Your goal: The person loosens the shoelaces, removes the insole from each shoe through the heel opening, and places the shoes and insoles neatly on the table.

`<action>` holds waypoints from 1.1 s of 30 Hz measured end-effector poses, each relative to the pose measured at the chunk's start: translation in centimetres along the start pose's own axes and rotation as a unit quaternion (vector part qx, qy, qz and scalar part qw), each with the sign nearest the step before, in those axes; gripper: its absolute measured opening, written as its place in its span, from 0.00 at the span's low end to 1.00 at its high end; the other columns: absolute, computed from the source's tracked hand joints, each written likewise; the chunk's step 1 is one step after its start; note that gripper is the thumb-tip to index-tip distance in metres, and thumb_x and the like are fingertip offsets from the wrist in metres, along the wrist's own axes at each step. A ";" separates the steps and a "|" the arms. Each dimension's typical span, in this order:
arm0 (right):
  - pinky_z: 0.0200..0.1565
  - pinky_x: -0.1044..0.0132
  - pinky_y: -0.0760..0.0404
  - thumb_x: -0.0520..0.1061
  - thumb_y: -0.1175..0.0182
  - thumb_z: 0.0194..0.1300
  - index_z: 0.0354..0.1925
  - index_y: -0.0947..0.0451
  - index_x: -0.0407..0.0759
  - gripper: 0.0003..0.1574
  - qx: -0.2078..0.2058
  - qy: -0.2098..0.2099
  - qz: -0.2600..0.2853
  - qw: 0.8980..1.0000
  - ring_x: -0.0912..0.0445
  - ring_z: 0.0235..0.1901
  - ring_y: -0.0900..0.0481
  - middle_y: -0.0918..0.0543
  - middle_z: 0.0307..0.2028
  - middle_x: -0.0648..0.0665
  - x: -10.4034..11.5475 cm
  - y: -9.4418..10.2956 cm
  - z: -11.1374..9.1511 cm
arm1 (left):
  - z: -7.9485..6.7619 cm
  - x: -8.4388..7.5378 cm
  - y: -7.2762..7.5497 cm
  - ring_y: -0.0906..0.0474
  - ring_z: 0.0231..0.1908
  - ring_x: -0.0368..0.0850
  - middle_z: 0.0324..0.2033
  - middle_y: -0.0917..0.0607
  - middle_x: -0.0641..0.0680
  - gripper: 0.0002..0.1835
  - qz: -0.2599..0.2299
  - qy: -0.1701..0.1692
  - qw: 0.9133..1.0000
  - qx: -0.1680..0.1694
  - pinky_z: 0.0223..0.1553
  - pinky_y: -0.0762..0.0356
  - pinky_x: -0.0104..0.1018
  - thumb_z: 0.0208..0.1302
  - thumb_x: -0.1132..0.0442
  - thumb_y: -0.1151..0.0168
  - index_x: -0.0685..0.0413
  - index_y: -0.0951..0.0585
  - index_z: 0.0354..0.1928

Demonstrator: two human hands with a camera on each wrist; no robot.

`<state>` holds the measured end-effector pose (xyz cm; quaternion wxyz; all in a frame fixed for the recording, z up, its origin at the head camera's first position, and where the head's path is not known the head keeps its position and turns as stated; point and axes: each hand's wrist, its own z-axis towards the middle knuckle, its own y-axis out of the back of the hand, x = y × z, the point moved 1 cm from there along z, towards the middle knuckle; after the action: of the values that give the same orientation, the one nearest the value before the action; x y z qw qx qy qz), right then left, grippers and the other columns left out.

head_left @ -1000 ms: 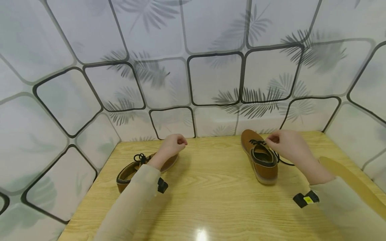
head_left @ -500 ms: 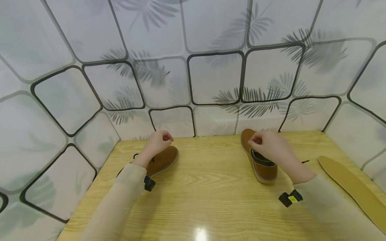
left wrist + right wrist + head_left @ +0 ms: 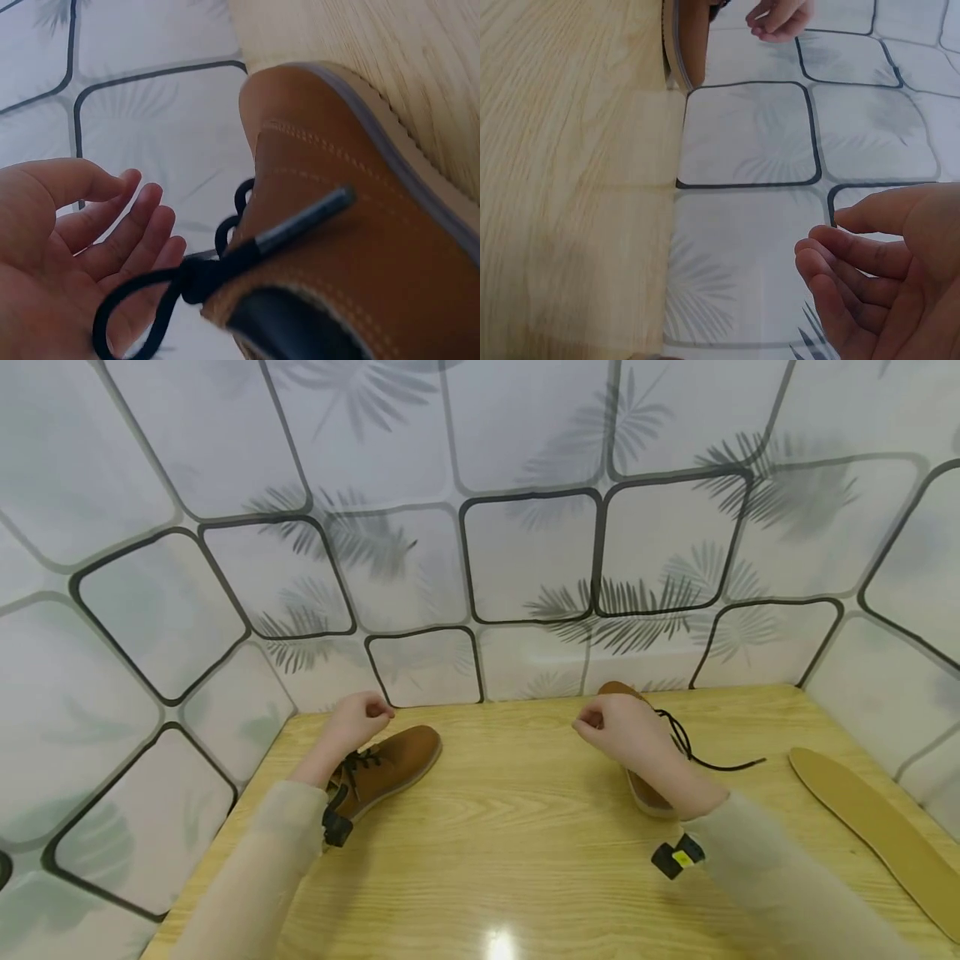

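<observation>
Above a brown lace-up shoe [image 3: 401, 762] on the left of the table hovers my left hand [image 3: 352, 727], its fingers loosely bent and holding nothing. In the left wrist view this shoe's black lace [image 3: 146, 281] is tied, and a loop passes in front of the hand. My right hand [image 3: 628, 737], also holding nothing, hangs with relaxed, curled fingers over a second brown shoe [image 3: 649, 799] and hides most of it. From that shoe a loose black lace [image 3: 723, 767] trails right across the table.
A tan insole [image 3: 862, 818] lies at the table's right side. The wooden table [image 3: 487, 860] meets a patterned wall covering [image 3: 536, 560] along its back, with side panels left and right. Both wrists wear small black cameras.
Both hands have moved left. The left uncovers the left shoe's toe and laces; the right passes from beside the right shoe to over it, uncovering the trailing lace and insole.
</observation>
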<state>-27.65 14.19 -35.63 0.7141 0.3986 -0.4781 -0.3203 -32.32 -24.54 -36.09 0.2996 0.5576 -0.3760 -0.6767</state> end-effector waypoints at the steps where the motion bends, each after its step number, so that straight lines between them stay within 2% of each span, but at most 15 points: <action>1: 0.28 0.64 0.25 0.49 0.40 0.64 0.34 0.17 0.49 0.08 0.002 0.002 0.003 1.000 0.60 0.24 0.24 0.18 0.27 0.53 0.2 -0.2 0.0 | -0.1 0.2 0.1 0.23 0.44 0.56 0.42 0.18 0.60 0.09 0.000 0.002 1.000 -0.001 0.43 0.24 0.48 0.66 0.64 0.47 0.58 0.19 0.42; 6: 0.27 0.65 0.26 0.49 0.40 0.63 0.33 0.17 0.49 0.08 0.015 0.007 0.010 1.000 0.61 0.22 0.26 0.19 0.26 0.54 1.0 -1.5 0.3 | -0.7 0.9 0.9 0.23 0.43 0.56 0.41 0.18 0.61 0.10 0.007 0.005 1.000 -0.013 0.41 0.24 0.48 0.66 0.65 0.47 0.60 0.19 0.43; 11: 0.27 0.65 0.27 0.50 0.40 0.63 0.31 0.17 0.51 0.08 0.009 0.019 0.010 1.000 0.62 0.22 0.26 0.19 0.24 0.56 1.6 -2.6 0.6 | -1.4 1.8 1.8 0.22 0.42 0.57 0.41 0.17 0.62 0.10 0.019 0.013 0.999 -0.026 0.41 0.24 0.48 0.66 0.65 0.47 0.61 0.19 0.42; 18: 0.24 0.67 0.28 0.50 0.40 0.64 0.31 0.17 0.52 0.07 0.014 0.019 0.039 0.999 0.62 0.20 0.27 0.19 0.25 0.56 3.0 -4.1 0.8 | -2.4 3.4 2.9 0.22 0.43 0.58 0.41 0.17 0.63 0.10 0.023 0.013 0.999 -0.029 0.41 0.25 0.50 0.66 0.65 0.47 0.62 0.19 0.43; 24: 0.26 0.68 0.27 0.49 0.39 0.63 0.28 0.18 0.54 0.07 0.009 0.022 0.047 0.999 0.63 0.22 0.27 0.20 0.24 0.57 4.1 -5.2 1.0 | -3.3 4.5 3.4 0.22 0.41 0.58 0.40 0.17 0.64 0.09 0.029 0.017 0.999 -0.033 0.38 0.24 0.48 0.66 0.66 0.46 0.63 0.19 0.41; 29: 0.27 0.68 0.26 0.51 0.38 0.62 0.29 0.17 0.53 0.06 0.009 0.012 0.049 0.999 0.64 0.22 0.26 0.20 0.23 0.58 4.9 -6.1 1.2 | -4.2 5.4 3.7 0.22 0.42 0.59 0.40 0.17 0.65 0.10 0.033 0.031 0.999 -0.015 0.39 0.24 0.50 0.66 0.65 0.46 0.63 0.19 0.42; 33: 0.28 0.69 0.26 0.50 0.37 0.61 0.30 0.17 0.52 0.06 0.009 0.006 0.064 0.998 0.64 0.23 0.26 0.20 0.23 0.58 5.6 -7.0 1.5 | -4.8 6.2 3.9 0.21 0.39 0.56 0.39 0.17 0.63 0.10 0.033 0.030 0.999 0.004 0.38 0.22 0.48 0.67 0.64 0.45 0.64 0.19 0.42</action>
<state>-27.70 5.80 -38.99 0.7325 0.3754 -0.5011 -0.2671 -28.91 -32.60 -36.57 0.3307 0.5663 -0.3880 -0.6476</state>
